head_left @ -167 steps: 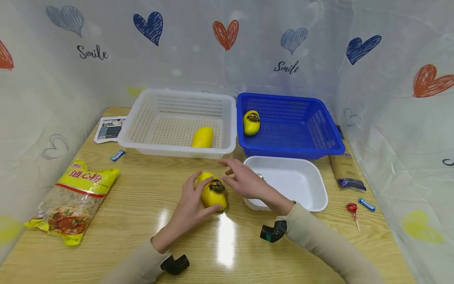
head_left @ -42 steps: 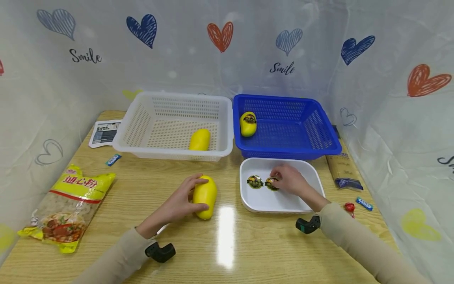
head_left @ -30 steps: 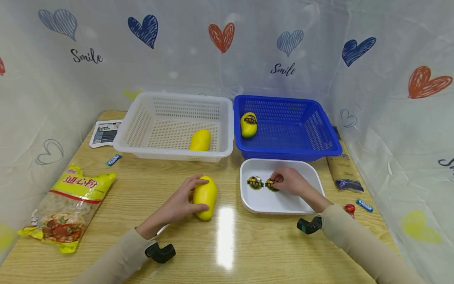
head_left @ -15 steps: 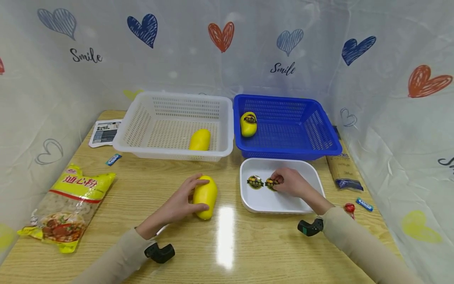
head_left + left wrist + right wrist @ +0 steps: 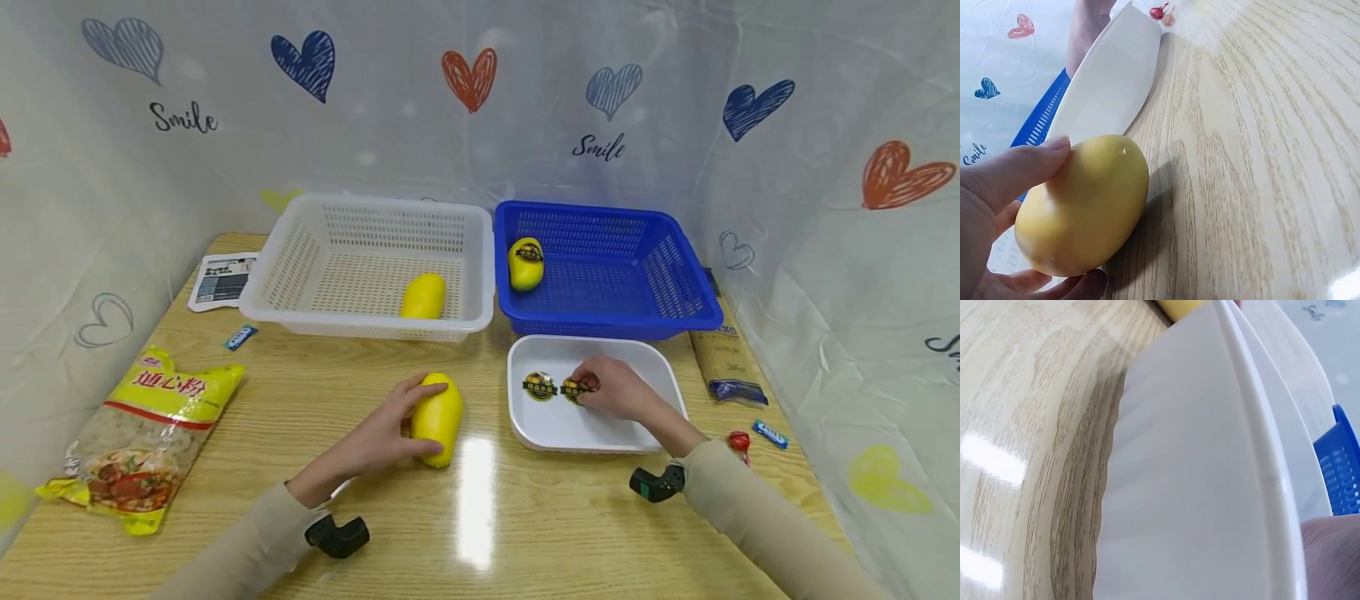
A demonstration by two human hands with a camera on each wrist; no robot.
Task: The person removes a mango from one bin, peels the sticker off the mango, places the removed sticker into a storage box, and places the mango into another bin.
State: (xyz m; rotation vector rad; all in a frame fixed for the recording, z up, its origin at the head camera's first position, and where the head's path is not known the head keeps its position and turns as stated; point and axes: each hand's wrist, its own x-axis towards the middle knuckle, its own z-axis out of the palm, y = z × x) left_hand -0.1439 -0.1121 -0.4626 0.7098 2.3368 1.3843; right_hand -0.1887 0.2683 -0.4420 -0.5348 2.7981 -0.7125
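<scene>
My left hand [image 5: 378, 435] grips a plain yellow mango [image 5: 437, 421] at the middle of the table, thumb on its near end and fingers round its far left side. The left wrist view shows the thumb across the mango [image 5: 1088, 206] and fingertips under it. My right hand [image 5: 618, 390] reaches into a shallow white tray [image 5: 540, 427], its thumb and forefinger pinching the right edge of a round black-and-gold sticker [image 5: 572, 390]. Just left of that lies a second sticker [image 5: 539, 386]. In the right wrist view the tray wall [image 5: 1191, 462] hides the fingers.
Behind stand a white basket [image 5: 360, 323] with one mango [image 5: 424, 296] and a blue basket [image 5: 615, 323] with a stickered mango [image 5: 527, 267]. A pasta bag [image 5: 153, 437] lies left. A lollipop [image 5: 738, 442], small blue packet [image 5: 770, 433] and brown packet [image 5: 727, 367] lie right.
Since the earliest frame, the right hand has moved from beside the mango into the tray. The mango's sticker has turned out of sight. Lately the right fingertips have shifted slightly along the sticker.
</scene>
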